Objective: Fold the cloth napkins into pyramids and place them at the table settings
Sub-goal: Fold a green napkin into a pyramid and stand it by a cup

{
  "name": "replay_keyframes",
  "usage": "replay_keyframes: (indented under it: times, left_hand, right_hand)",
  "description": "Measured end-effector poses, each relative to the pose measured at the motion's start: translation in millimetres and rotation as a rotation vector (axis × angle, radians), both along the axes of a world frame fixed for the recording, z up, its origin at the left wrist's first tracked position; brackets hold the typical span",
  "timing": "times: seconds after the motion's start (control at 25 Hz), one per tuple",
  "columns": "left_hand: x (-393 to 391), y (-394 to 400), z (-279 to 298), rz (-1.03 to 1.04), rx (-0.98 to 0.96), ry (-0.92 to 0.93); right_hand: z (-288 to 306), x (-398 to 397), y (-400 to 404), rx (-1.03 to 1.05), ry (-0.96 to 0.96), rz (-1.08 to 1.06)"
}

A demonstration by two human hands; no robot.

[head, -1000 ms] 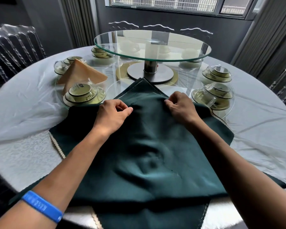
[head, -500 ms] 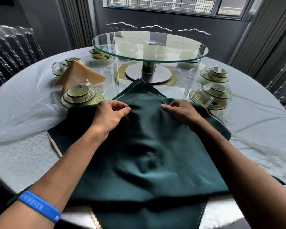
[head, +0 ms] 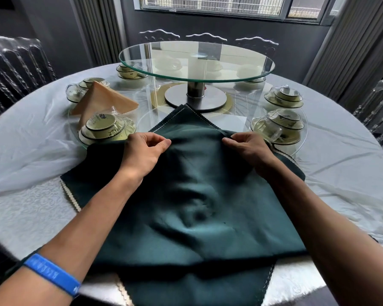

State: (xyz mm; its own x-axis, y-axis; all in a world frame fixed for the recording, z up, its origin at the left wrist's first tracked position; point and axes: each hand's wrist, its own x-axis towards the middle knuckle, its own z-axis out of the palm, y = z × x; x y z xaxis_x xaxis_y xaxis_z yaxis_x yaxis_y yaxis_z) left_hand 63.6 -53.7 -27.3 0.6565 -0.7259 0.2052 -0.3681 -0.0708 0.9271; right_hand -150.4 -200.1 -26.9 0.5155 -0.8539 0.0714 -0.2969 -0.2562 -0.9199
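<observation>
dark green napkin (head: 199,195) spread flat on the round worktop (head: 31,213), set as a diamond: far corner pointing at the turntable base, near corner hanging over the worktop's near edge. more green cloth with a pale zigzag hem shows beneath it at the left, far and near edges; how many layers, cannot tell. a rumpled dent sits in the cloth nearer the person than both hands.

left hand (head: 142,155) on the far half of the napkin, fingers (head: 161,143) curled, thumb and forefinger closed together pinching a fold of the cloth. right hand (head: 248,149) level with it, well apart, fingers (head: 228,141) likewise curled and pinching the cloth near its right-far edge. both forearms lie over the napkin. blue wristband (head: 53,273) on the left wrist.

just beyond the left fingers: a wrapped stack of cup and saucers (head: 105,129) on a glass plate. beyond that, a peach napkin (head: 102,101) already folded into a pyramid, standing upright. just beyond the right fingers: another wrapped cup-and-saucer set (head: 283,127); further sets ring the worktop.

beyond both hands, between them: glass turntable (head: 197,62) on a metal post and disc base. clear chairs around; window at the far wall.
</observation>
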Motion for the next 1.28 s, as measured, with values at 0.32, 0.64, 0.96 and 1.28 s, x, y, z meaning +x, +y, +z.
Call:
replay_keyframes:
  times: [0.32,0.64,0.96,1.28]
  left_hand:
    - [6,-5,13,0.081,0.035,-0.316]
    - [-129,134,-87,-0.325,0.212,-0.978]
    - [-126,134,-97,-0.289,0.529,-1.003]
    - [-119,134,-100,-0.355,0.525,-0.992]
  right_hand:
    - [11,6,1,-0.044,-0.101,-0.043]
    - [8,10,1,-0.087,-0.067,-0.047]
    - [13,13,4,-0.164,-0.015,-0.104]
    - [16,10,12,-0.295,0.119,-0.140]
